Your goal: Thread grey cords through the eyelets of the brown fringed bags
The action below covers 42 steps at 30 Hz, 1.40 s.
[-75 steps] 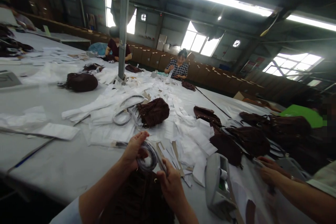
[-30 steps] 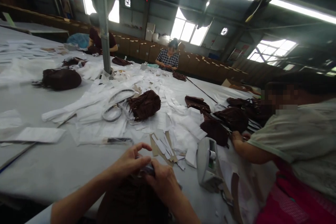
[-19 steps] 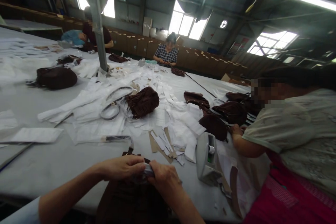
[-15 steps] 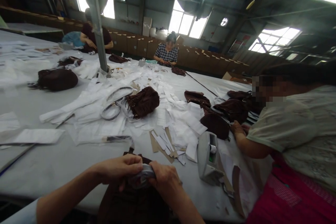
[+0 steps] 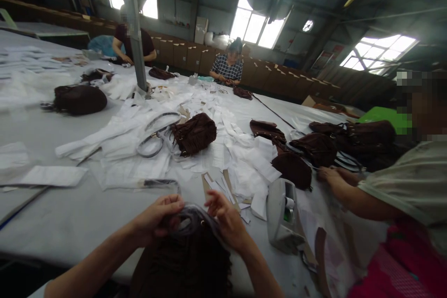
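Currently, the wrapped strap (image 5: pixel 186 224) sits coiled at the near centre, just above the top of the dark brown bag (image 5: pixel 181 267), which stands at the near edge of the desk (image 5: pixel 87 223).

Fingers: my left hand (image 5: pixel 161 218) is pinching the left side of the coil, fingertips bent around its turns. My right hand (image 5: pixel 226 221) has its fingers parted and lifted, closed round nothing that I can see; a length of strap runs down beside the palm, and I cannot tell whether it touches.

Handling, as judged: the strap should be light and bendy with some spring, its clear wrap slippery. Best hold is a flat pinch across all the turns at once, since a loose grip could let the coil open. The bag looks soft and creased; its top edge seems the firmer place to grasp.

Outward: paper strips (image 5: pixel 226 186) lie just beyond the right hand, with a pale grey dispenser (image 5: pixel 277 216) to their right. Farther off, a fringed brown bag (image 5: pixel 195 135) rests among white sheets (image 5: pixel 139 151). At right, a co-worker's hand (image 5: pixel 331 178) is near a group of brown bags (image 5: pixel 317 149).
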Available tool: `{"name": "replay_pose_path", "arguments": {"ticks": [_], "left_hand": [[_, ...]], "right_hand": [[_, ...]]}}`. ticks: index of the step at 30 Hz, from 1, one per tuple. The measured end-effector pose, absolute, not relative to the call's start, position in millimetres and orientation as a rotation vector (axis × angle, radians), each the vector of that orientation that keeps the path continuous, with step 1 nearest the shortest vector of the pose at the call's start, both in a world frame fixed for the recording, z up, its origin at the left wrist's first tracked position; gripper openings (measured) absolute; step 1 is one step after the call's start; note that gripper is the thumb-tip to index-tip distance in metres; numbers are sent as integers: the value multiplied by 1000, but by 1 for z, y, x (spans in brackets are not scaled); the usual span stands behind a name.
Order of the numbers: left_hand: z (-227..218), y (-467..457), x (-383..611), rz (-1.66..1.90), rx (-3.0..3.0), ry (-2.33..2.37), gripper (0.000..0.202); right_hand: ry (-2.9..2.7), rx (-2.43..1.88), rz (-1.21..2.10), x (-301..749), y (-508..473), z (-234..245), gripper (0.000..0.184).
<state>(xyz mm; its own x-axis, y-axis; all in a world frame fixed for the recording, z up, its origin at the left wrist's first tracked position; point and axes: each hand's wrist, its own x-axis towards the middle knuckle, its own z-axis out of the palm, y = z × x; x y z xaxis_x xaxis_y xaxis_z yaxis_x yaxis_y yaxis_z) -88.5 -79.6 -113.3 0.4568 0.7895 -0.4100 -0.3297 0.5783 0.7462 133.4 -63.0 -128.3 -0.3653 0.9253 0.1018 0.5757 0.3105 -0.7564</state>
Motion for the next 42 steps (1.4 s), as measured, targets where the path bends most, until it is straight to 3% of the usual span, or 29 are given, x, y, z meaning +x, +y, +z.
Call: {"name": "replay_pose_path", "arguments": {"ticks": [3, 7, 14, 18, 23, 30, 37, 42], "left_hand": [[-116, -70, -97, 791, 467, 803, 27], [-122, -66, -103, 812, 340, 769, 23], [-130, -56, -110, 851, 175, 804, 23], [-125, -53, -115, 848, 120, 759, 23], [-116, -43, -121, 879, 104, 749, 28], [-96, -6, -107, 841, 183, 741, 29], [-69, 8, -106, 828, 350, 853, 24], [-68, 6, -87, 769, 556, 905, 19]], "right_hand": [[-1923, -1773, 733, 136, -18, -139, 49], [-1919, -2053, 667, 120, 14, -173, 27], [-1940, -1995, 837, 115, 24, -198, 10], [-1811, -1811, 1007, 148, 23, -182, 26], [-1563, -1659, 1191, 189, -38, -170, 66], [-1320, -1471, 1454, 189, -88, -179, 58], [-1348, -1414, 1409, 188, -80, -170, 60], [-1409, -1378, 1231, 188, -47, -130, 62]]}}
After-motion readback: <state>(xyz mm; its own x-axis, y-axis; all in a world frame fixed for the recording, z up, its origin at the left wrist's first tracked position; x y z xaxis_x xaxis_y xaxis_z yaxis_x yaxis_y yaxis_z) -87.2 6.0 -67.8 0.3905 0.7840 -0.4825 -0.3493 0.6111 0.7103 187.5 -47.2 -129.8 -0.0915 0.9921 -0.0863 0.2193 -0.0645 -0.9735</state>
